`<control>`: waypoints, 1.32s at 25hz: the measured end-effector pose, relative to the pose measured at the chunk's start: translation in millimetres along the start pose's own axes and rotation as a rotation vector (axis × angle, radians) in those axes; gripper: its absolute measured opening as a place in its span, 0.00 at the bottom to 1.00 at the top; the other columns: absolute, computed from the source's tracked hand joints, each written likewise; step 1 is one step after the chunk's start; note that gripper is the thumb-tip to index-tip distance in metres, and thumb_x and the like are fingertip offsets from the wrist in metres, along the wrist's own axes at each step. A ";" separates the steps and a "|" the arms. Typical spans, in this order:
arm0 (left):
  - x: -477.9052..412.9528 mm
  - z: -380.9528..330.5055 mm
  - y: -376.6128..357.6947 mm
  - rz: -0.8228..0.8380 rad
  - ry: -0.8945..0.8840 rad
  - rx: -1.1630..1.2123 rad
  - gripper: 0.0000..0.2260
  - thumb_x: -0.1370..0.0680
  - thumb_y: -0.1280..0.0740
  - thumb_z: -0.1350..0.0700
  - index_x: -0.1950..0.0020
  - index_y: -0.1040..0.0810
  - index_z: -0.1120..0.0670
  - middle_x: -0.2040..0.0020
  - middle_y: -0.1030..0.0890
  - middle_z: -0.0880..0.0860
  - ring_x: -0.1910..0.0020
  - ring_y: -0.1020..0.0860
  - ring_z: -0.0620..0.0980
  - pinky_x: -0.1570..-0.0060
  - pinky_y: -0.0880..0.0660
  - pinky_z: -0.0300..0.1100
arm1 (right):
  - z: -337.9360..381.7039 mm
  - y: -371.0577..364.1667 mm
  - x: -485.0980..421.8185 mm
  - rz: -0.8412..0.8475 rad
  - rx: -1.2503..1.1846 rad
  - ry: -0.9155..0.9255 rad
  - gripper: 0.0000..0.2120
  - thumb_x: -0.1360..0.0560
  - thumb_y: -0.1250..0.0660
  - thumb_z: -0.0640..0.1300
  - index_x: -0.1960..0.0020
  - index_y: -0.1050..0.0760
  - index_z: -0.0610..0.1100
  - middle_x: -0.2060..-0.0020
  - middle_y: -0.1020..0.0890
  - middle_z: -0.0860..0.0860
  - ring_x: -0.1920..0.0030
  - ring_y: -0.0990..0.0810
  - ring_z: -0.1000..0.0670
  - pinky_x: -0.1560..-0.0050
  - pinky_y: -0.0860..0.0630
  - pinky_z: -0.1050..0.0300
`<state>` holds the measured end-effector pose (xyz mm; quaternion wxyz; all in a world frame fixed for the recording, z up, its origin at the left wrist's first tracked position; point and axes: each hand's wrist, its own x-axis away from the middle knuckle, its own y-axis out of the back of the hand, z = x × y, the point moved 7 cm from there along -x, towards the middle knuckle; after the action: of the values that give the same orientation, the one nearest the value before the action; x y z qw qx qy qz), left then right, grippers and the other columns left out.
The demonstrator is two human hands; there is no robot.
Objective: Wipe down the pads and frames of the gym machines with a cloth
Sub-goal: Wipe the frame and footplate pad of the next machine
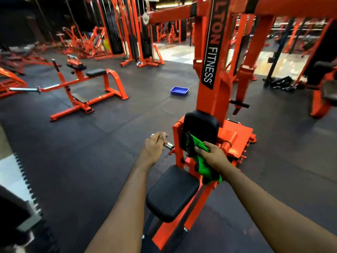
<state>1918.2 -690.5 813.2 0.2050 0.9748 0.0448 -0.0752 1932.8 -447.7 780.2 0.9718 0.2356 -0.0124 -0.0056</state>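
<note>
Your left hand: your fingers are curled round a short shiny peg that sticks out sideways from the left of the machine, and your knuckles face up.
Your right hand: you are gripping the cloth, with your thumb laid flat on top and your fingers tucked under it, out of sight.
Cloth: it is bright green with a dark underside and bunched up. Its upper end touches the lower left corner of the back pad, and its loose end hangs below your wrist, in front of the orange post.
Back pad: black and upright, set against the tall orange frame.
Seat pad: black and tilted a little. It sits below the back pad, between your two forearms, and neither hand touches it.
Frame: painted orange, with a black strip lettered "FITNESS" running down its front.
Floor: dark rubber mats.
Tray: blue and shallow, lying on the floor beyond the machine, to the left of the frame.
Other machine: orange with black pads, standing well apart on your left.
</note>
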 end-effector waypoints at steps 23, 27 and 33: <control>35.2 -301.3 -513.8 0.734 -0.412 -0.155 0.16 0.22 0.28 0.53 0.35 0.23 0.43 0.47 0.20 0.50 0.57 0.19 0.50 0.53 0.23 0.40 | -235.1 489.0 29.4 -0.384 -0.205 -0.231 0.21 0.35 0.31 0.67 0.52 0.19 0.53 0.54 0.14 0.52 0.49 0.16 0.47 0.42 0.21 0.43; 32.1 -314.8 -619.6 1.080 -0.417 -0.206 0.33 0.29 0.21 0.51 0.29 0.31 0.40 0.39 0.21 0.46 0.43 0.21 0.38 0.41 0.26 0.35 | -291.1 545.1 0.8 -0.389 -0.253 -0.282 0.30 0.38 0.39 0.72 0.51 0.18 0.51 0.50 0.14 0.50 0.46 0.17 0.46 0.39 0.22 0.41; -57.3 -350.1 -755.8 0.993 -0.566 -0.405 0.20 0.29 0.24 0.57 0.39 0.24 0.51 0.54 0.17 0.51 0.58 0.19 0.49 0.55 0.23 0.41 | -327.3 649.8 -41.5 -0.432 -0.456 -0.444 0.23 0.16 0.47 0.61 0.42 0.22 0.45 0.51 0.18 0.47 0.58 0.20 0.50 0.56 0.23 0.56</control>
<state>1817.3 137.8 842.5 0.4008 0.7630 -0.4584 -0.2169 1903.3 280.5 786.1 0.9492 0.0037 -0.1711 -0.2639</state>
